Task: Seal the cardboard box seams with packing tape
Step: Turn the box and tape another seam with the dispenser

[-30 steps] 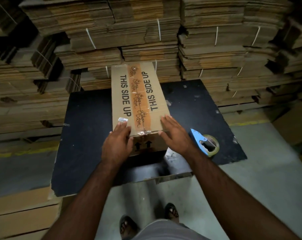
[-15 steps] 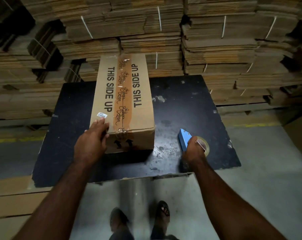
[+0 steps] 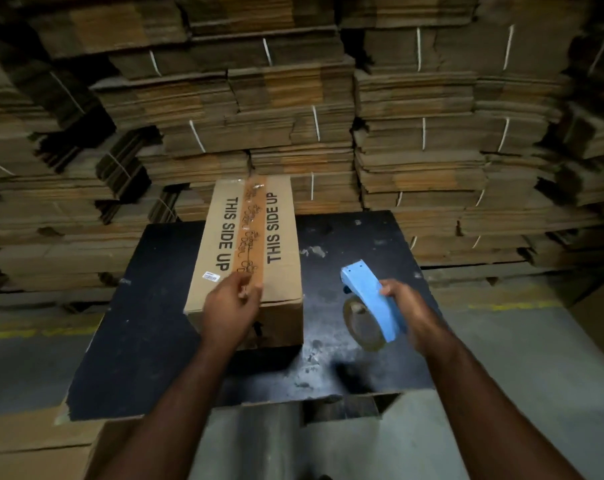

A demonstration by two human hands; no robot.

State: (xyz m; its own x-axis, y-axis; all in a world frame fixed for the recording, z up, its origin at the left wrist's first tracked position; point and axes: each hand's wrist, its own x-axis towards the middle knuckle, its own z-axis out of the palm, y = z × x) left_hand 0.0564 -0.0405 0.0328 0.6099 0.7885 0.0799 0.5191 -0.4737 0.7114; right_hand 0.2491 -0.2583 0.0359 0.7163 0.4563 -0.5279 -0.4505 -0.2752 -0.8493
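Box (image 3: 248,251) under left hand (image 3: 229,308), right hand (image 3: 402,306) gripping dispenser (image 3: 371,299)

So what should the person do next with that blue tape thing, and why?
Probably bring the blue tape dispenser, gripped in the right hand, across to the near end of the cardboard box. The left hand rests at that end, where the brown tape strip along the top seam finishes, so it looks ready to steady the box for another strip there.
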